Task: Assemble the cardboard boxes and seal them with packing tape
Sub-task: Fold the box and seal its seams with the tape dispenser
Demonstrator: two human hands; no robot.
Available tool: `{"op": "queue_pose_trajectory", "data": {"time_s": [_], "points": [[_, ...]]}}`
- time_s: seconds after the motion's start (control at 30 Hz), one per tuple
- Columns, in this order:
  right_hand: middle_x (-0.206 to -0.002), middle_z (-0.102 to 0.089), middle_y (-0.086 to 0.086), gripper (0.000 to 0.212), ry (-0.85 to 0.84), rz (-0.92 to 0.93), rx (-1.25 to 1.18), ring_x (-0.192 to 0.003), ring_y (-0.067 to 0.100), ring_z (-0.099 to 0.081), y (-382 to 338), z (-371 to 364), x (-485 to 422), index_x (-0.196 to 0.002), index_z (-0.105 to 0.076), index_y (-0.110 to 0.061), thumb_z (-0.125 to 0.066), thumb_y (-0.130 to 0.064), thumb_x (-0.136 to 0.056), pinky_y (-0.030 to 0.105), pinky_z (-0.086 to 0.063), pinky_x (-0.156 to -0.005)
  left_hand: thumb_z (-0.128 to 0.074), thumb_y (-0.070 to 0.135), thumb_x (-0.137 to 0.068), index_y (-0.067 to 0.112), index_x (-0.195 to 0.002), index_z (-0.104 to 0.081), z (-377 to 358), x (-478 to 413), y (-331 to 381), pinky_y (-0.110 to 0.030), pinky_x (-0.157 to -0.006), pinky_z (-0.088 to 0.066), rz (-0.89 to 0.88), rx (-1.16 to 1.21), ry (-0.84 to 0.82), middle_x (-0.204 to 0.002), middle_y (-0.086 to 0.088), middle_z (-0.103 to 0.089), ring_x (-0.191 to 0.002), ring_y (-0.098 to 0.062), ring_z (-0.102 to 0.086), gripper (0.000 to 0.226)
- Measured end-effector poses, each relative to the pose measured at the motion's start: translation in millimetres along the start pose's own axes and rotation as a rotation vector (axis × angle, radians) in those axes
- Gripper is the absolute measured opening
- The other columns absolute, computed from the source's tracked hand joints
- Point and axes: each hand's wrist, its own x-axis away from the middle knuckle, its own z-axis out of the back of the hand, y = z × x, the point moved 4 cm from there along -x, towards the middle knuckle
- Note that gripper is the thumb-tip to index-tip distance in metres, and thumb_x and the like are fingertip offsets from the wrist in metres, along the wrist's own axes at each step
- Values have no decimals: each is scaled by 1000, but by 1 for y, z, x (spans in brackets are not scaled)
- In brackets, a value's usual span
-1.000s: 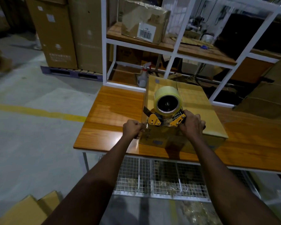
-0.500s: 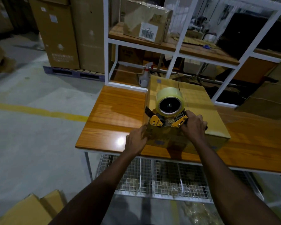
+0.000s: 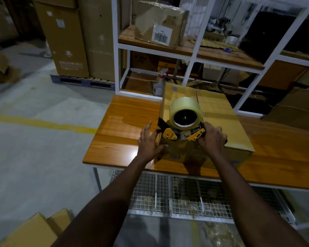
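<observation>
A closed cardboard box (image 3: 219, 120) lies on the wooden table (image 3: 125, 125), its top flaps meeting in a centre seam. A tape dispenser (image 3: 184, 129) with yellow side plates and a roll of clear tape (image 3: 185, 111) sits at the box's near top edge. My right hand (image 3: 212, 139) grips the dispenser's handle on the right. My left hand (image 3: 150, 141) has straight, spread fingers and presses against the box's near left corner, beside the dispenser's black blade guard.
A white metal shelf frame (image 3: 116, 50) stands behind the table with a labelled carton (image 3: 161, 25) and a spray bottle (image 3: 159, 82). Tall cartons (image 3: 73, 38) stand on a pallet at the left. Flat cardboard (image 3: 34, 230) lies on the floor near left. Wire mesh shelf (image 3: 185, 195) sits under the table.
My left hand has opened from a fist at the box's front and moved up to press flat on the near left corner. The dispenser and right hand stay at the near edge.
</observation>
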Motion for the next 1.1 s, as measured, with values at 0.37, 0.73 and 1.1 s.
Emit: {"op": "queue_pose_trajectory", "data": {"time_s": [0.37, 0.73, 1.1], "points": [[-107, -62, 4, 23, 21, 85, -21, -99, 35, -49, 20, 4, -1, -106, -55, -19, -62, -33, -89, 43, -31, -78, -73, 46, -81, 36, -129, -52, 3, -3, 10, -66, -106, -27, 66, -174, 109, -163, 2, -16, -148, -35, -15, 53], [-106, -61, 1, 25, 28, 103, 63, -98, 34, -47, 84, 16, -8, -103, -52, -21, -67, -32, -86, 45, -34, -79, -46, 63, -68, 29, -128, -53, 15, 6, 48, -65, -105, -24, 7, -380, 86, -156, 3, -30, -146, -32, -19, 70], [-113, -60, 1, 30, -13, 139, 41, -105, 34, -47, 100, 23, -14, -111, -51, -22, -66, -33, -88, 46, -35, -83, -1, 78, -76, 30, -158, 6, 8, 22, 57, -72, -111, -5, 0, -748, -224, -165, 12, 10, -152, -34, 4, 95]]}}
